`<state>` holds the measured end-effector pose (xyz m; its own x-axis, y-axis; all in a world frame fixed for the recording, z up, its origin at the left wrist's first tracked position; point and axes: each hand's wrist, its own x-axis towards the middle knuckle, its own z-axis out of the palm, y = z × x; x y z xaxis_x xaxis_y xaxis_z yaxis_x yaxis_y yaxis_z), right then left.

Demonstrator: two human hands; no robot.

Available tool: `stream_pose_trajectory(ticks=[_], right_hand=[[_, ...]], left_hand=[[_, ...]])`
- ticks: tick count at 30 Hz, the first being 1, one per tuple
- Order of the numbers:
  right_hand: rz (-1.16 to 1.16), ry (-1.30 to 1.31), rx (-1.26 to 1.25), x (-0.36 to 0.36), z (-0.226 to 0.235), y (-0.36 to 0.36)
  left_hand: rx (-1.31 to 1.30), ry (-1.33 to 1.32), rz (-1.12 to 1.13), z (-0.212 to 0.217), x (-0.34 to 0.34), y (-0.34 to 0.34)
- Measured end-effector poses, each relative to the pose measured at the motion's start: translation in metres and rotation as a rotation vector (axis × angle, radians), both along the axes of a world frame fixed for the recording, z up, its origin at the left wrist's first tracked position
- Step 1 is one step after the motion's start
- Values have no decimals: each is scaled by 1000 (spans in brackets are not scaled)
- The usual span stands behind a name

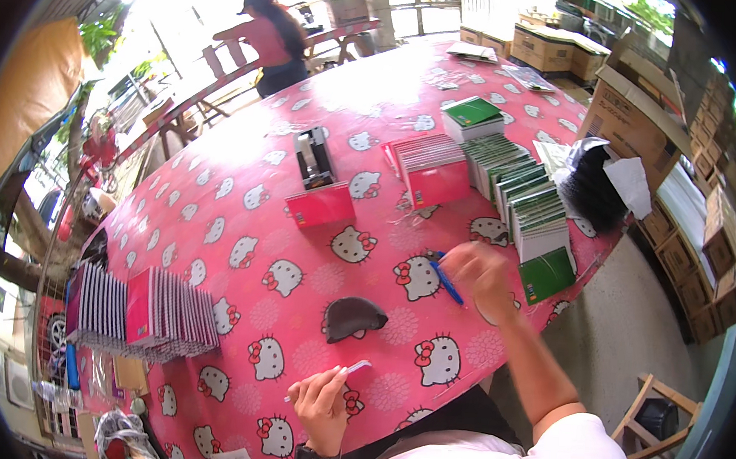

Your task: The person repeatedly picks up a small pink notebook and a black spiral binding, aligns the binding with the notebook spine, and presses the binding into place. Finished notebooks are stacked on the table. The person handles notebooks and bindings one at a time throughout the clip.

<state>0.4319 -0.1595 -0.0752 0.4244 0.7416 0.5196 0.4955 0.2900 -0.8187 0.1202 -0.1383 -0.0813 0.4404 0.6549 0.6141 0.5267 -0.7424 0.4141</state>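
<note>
One blue pen (pixel 447 283), two hands

A thin clear plastic strip (pixel 350 370), pale and slightly curved, sits pinched in your left hand (pixel 319 405) low over the pink cartoon-cat tablecloth, its free end pointing right. A blue pen (pixel 447 283) lies slanted on the cloth, tip toward you, just under your right hand's (pixel 486 276) blurred fingers.
</note>
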Motion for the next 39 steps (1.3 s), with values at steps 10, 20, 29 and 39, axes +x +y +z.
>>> stream_pose_trajectory(ticks=[10,20,29,39], right_hand=[[-1345,-648,-1036,298,-28,-81],[-1196,-750,-1062,357,-38,-101],[-947,-547,-1078,338,-26,-84],[-961,-565,-997,377,7,-87]], left_hand=[[-10,-15,15,0,4,4],[-37,17,40,3,0,2],[-56,-18,39,3,0,-2],[-42,-10,49,0,-5,-5]])
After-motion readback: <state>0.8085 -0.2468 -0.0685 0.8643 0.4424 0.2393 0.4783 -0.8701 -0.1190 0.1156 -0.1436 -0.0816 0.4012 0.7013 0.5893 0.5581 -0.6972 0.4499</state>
